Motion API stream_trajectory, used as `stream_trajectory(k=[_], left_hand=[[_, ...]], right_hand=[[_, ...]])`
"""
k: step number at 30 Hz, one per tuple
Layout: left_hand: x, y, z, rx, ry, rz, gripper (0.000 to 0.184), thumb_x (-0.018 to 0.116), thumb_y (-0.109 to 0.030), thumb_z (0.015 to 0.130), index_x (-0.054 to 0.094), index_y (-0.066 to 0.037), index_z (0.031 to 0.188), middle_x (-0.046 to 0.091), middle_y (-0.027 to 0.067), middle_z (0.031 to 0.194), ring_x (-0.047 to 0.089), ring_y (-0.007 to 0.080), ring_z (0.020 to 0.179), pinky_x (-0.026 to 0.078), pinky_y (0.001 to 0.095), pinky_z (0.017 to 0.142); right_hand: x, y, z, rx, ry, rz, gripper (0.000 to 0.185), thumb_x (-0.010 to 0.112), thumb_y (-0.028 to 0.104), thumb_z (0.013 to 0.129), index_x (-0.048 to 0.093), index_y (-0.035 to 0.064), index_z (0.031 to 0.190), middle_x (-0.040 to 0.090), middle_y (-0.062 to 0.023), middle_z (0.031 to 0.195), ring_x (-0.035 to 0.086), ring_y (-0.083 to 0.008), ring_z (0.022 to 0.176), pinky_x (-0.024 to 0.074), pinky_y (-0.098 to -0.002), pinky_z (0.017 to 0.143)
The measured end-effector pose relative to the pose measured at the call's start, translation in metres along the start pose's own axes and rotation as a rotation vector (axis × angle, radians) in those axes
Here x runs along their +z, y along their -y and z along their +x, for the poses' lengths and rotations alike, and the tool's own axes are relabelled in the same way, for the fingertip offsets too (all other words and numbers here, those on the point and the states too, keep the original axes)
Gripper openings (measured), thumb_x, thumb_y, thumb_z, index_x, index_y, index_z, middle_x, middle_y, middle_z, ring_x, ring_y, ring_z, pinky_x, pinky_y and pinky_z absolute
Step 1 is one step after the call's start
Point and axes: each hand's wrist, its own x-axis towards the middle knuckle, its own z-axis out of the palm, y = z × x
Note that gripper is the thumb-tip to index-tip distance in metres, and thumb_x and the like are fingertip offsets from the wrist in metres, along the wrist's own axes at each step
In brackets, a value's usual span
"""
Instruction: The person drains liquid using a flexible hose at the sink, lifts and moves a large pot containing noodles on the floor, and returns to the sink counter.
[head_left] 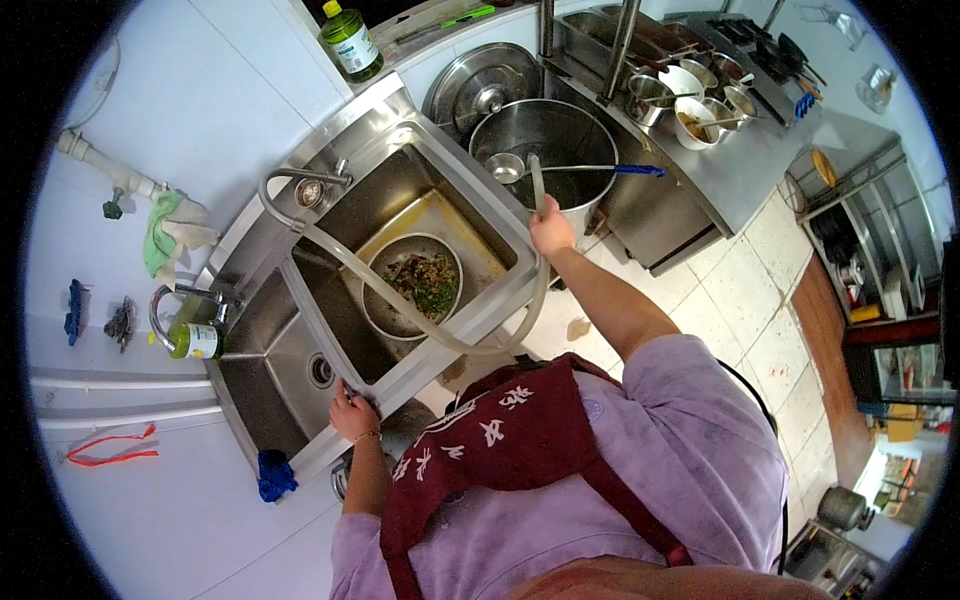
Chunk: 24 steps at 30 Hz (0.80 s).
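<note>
My right hand (552, 230) is closed round a pale hose (400, 288), whose end hangs over a large metal pot (590, 120). From the faucet (275, 185) the hose runs across the sink (450, 200) and loops past its front edge. A ladle (507, 168) with a blue handle lies across the pot. My left hand (352, 412) rests at the sink's front rim, near the divider; its fingers are bent, and whatever is between them is too small to tell. In the larger basin sits a round pan (440, 325) of chopped green and brown food.
A large lid (480, 85) leans on the wall behind the pot. Bowls (695, 122) and pots stand on the counter (750, 150) at right. Green bottles (352, 45) stand near the sink. A blue cloth (275, 475) hangs on the sink's left corner.
</note>
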Motion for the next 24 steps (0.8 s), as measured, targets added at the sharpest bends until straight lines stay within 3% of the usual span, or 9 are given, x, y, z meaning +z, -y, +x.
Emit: stream_trajectory(k=[2, 24], left_hand=[[0.0015, 0.0016, -0.0002, -0.001, 0.000, 0.004, 0.049, 0.047, -0.019, 0.079, 0.051, -0.019, 0.129, 0.057, 0.0129, 0.091, 0.053, 0.0339, 0.087, 0.040, 0.0473, 0.080], [-0.0052, -0.0048, 0.0012, -0.039, 0.047, 0.004, 0.049, 0.047, -0.020, 0.080, 0.051, -0.019, 0.129, 0.057, 0.0132, 0.093, 0.054, 0.0337, 0.090, 0.040, 0.0475, 0.082]], right_hand=[[-0.0057, 0.0056, -0.0028, 0.048, 0.024, 0.044, 0.056, 0.049, 0.029, 0.087, 0.035, 0.0086, 0.137, 0.064, -0.0246, 0.101, 0.061, -0.0405, 0.094, 0.0470, -0.0468, 0.085], [-0.0085, 0.0081, -0.0036, 0.074, 0.043, 0.038, 0.056, 0.048, 0.030, 0.087, 0.035, 0.0096, 0.137, 0.063, -0.0242, 0.103, 0.060, -0.0401, 0.097, 0.0463, -0.0460, 0.087]])
